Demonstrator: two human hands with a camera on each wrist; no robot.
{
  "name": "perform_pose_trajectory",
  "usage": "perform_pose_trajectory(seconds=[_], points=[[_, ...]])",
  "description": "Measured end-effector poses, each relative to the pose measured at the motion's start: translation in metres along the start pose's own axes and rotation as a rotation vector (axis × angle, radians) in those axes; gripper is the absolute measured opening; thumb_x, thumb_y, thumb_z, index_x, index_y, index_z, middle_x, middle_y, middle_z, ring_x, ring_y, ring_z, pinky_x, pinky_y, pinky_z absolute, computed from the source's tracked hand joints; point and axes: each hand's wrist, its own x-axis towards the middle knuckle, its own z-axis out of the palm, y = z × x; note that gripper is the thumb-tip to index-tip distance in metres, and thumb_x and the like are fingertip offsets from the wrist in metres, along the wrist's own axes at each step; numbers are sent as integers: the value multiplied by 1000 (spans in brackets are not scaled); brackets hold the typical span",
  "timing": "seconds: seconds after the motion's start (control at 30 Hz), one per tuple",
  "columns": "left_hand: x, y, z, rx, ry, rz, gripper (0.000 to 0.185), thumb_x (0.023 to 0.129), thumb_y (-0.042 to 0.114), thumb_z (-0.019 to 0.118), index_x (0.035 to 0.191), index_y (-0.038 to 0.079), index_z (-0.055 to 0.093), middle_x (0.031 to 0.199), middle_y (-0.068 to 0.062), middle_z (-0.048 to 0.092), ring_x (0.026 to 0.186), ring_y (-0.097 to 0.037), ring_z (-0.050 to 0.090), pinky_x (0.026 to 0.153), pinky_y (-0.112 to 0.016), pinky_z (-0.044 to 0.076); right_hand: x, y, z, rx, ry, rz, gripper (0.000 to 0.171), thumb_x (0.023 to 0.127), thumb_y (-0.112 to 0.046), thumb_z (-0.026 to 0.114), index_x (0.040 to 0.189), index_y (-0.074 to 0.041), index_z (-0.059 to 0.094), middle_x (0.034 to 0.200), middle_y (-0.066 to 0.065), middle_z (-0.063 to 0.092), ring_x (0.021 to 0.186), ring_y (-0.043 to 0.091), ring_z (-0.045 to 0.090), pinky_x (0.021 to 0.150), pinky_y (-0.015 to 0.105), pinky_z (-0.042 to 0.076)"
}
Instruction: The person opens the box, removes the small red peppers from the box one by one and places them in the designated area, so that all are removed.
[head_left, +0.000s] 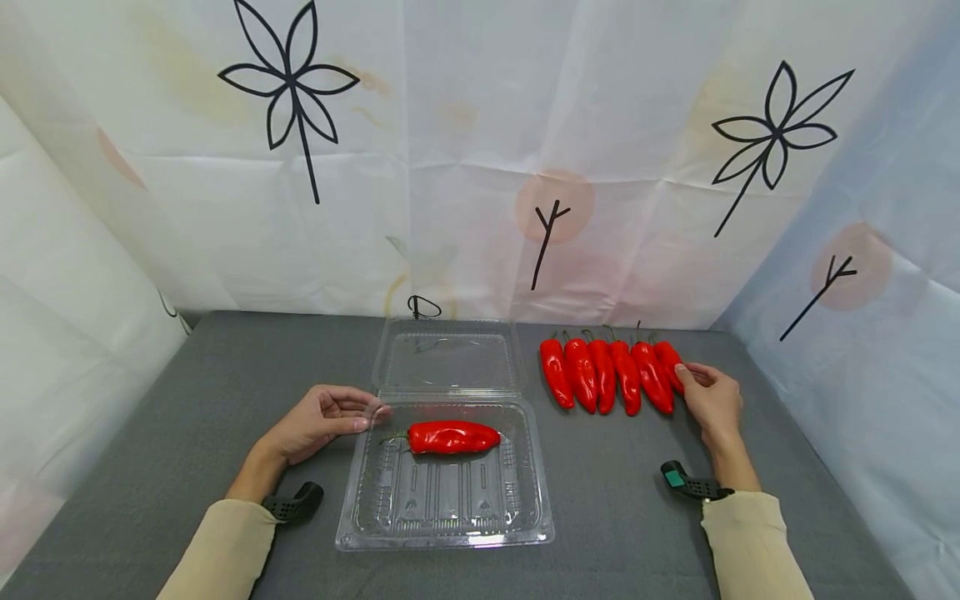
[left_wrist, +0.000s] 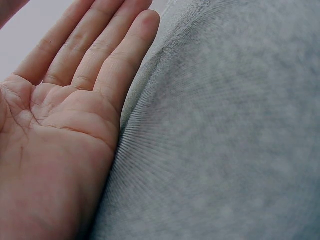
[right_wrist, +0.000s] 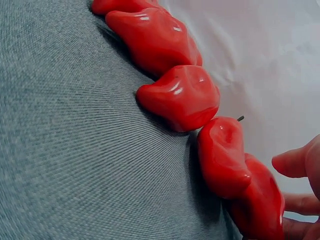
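Note:
A clear plastic clamshell container (head_left: 444, 533) lies with its lid (head_left: 450, 360) folded back behind it. Inside the base, toward the back, one red pepper (head_left: 453, 437) lies sideways, stem to the left. My left hand (head_left: 318, 423) is at the container's back left corner, fingertips right at the rim; its fingers look nearly straight in the left wrist view. At the right, my right hand (head_left: 712, 402) reaches the rightmost pepper (head_left: 667, 363) of a row. In the right wrist view its fingers are against that pepper (right_wrist: 262, 202), while the thumb (right_wrist: 290, 162) stands apart from it.
Several more red peppers (head_left: 602, 375) lie side by side to the left of my right hand, stems toward the back. Grey cloth (head_left: 600, 500) covers the table. A patterned white curtain (head_left: 465, 167) stands along the back, with further curtains at both sides.

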Motion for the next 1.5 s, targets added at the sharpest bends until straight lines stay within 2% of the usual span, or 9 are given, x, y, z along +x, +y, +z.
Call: perform_pose_trajectory(seconds=[0.2, 0.57, 0.7, 0.97, 1.1, 1.23, 1.5], points=[[0, 0, 0, -17, -15, 7, 32, 95, -13, 59, 127, -10, 62, 122, -17, 71, 115, -24, 68, 97, -33, 53, -1, -6, -4, -13, 17, -14, 53, 104, -37, 53, 137, 4, 59, 133, 26, 61, 125, 40, 50, 87, 41, 44], [0, -2, 0, -27, -25, 17, 33, 95, -14, 58, 127, -10, 62, 123, -18, 70, 115, -26, 68, 98, -34, 53, -11, -23, -13, -31, 2, -67, 55, 103, -39, 53, 139, 2, 58, 135, 25, 60, 124, 38, 52, 80, 34, 45], [0, -1, 0, -13, 0, -6, 33, 94, -14, 59, 126, -8, 64, 122, -18, 70, 115, -25, 68, 97, -34, 53, -14, -30, -14, -39, -2, -81, 56, 103, -41, 54, 139, 2, 58, 134, 25, 60, 121, 38, 55, 78, 32, 47], [0, -1, 0, 2, 23, -34, 32, 94, -13, 61, 125, -6, 65, 122, -17, 71, 114, -25, 69, 96, -35, 54, -22, -45, -12, -50, 3, -113, 55, 102, -41, 56, 137, 1, 60, 131, 25, 61, 114, 38, 57, 84, 47, 52], [0, -2, 0, 7, 23, -30, 33, 94, -13, 61, 126, -7, 65, 122, -18, 71, 114, -25, 68, 97, -35, 54, -30, -54, -15, -46, -38, -155, 55, 102, -41, 56, 139, 0, 59, 132, 25, 60, 117, 39, 57, 86, 43, 51], [0, -2, 0, 15, 27, -34, 32, 94, -12, 61, 125, -6, 65, 122, -18, 71, 114, -26, 68, 97, -35, 53, -37, -62, -17, -56, -55, -211, 53, 103, -41, 56, 137, -1, 61, 130, 24, 63, 116, 38, 58, 83, 38, 49], [0, -1, 0, 23, 25, -27, 31, 94, -12, 61, 125, -6, 65, 121, -18, 71, 113, -25, 69, 97, -35, 53, -46, -73, -14, -56, -90, -291, 51, 103, -36, 57, 137, 1, 60, 128, 27, 63, 117, 41, 56, 86, 45, 47]])
